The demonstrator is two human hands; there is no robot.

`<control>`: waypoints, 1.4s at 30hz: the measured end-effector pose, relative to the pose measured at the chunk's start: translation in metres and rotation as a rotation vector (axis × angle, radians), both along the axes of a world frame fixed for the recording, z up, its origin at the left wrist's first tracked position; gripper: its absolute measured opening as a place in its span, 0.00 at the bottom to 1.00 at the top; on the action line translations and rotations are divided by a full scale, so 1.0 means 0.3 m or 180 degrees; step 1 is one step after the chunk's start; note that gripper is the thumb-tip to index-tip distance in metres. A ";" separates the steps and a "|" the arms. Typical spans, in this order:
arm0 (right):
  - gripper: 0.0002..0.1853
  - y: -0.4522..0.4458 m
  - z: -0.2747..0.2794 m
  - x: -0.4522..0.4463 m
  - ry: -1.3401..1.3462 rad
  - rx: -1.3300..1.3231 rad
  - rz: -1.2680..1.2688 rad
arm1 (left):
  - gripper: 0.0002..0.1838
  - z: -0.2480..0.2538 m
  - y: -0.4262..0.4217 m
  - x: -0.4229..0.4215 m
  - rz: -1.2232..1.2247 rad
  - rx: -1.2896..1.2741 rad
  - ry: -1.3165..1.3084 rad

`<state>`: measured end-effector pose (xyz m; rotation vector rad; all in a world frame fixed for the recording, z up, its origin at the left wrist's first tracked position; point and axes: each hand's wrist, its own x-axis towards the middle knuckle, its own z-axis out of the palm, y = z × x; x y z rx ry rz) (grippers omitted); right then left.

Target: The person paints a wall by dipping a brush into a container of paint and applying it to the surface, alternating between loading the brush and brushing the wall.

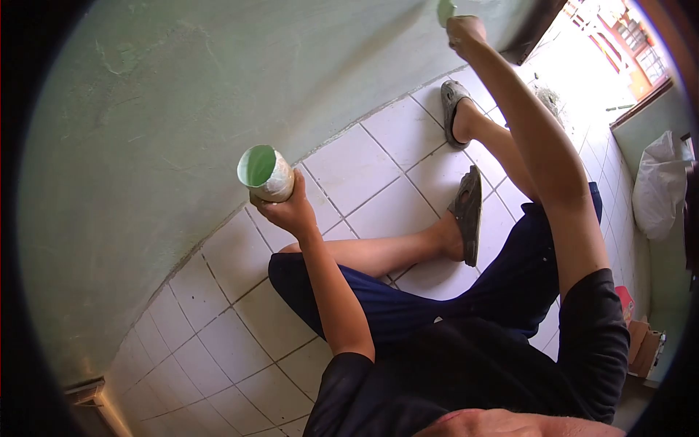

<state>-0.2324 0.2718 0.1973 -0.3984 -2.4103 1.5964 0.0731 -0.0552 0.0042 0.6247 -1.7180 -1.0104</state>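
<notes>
A paint cup [277,180], whitish and smeared outside with green paint coating its inside, is tilted so its mouth faces the wall. My left hand [287,207] is wrapped around its lower part, close to the wall. At the top edge of the view, my right hand [467,33] is closed on a paintbrush [445,10] covered in pale green; its upper part is cut off by the frame. The brush is close to the green wall [167,109], but I cannot tell whether it touches. Scratches and rough patches mark the wall.
White floor tiles [397,200] meet the wall along a dirty seam. My legs are bent on the floor, in grey clogs [468,215]. A bright doorway [582,65] stands at the upper right. A white sack [659,186] and a cardboard box [644,349] are at the right.
</notes>
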 end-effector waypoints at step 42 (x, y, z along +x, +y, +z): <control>0.18 -0.396 0.139 0.444 0.0581 0.1504 0.2223 | 0.47 0.011 0.057 -0.013 -0.0896 -0.0156 -0.0298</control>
